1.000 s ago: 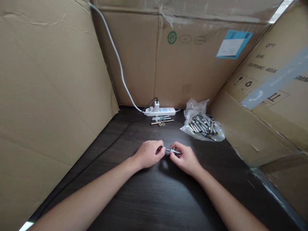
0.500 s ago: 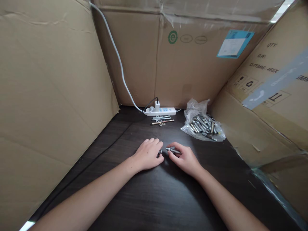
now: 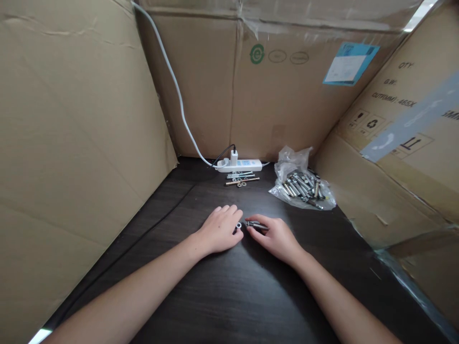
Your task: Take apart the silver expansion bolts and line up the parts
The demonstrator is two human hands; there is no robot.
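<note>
Metal bolt (image 3: 258, 225) held in right hand (image 3: 274, 234), fingers closed around it, low over worktop (image 3: 229, 296). Small ring-shaped part (image 3: 238, 225) pinched by fingers of left hand (image 3: 222, 230), just beside bolt's tip. Loose hardware (image 3: 242, 179) laid beyond, near power strip (image 3: 247, 166); bolt-filled plastic bag (image 3: 294, 163) placed to the right.

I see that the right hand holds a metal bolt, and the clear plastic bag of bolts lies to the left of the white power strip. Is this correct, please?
Not quite. The head view shows the clear plastic bag of bolts to the right of the white power strip. The right hand does hold a metal bolt.
</note>
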